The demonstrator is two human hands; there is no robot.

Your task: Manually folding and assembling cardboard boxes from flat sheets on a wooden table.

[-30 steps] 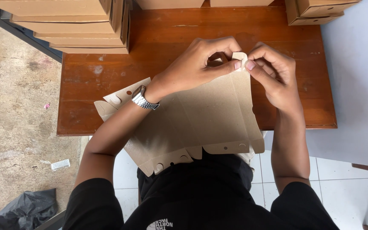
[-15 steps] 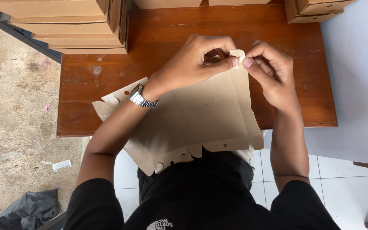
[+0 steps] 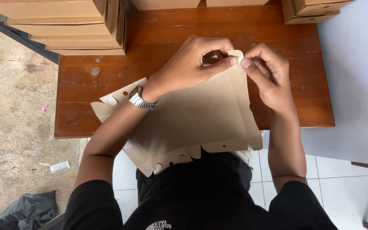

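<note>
Over wooden table | left hand, right hand pinching rounded tab | flat brown cardboard blank

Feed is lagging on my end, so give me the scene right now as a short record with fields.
left hand: pinches the small tab at the far corner of the cardboard blank
right hand: pinches the same tab from the other side
cardboard blank: flat, unfolded, partly over the wooden table edge and the lap
wristwatch: on left wrist
stacked boxes: far left of table
</note>
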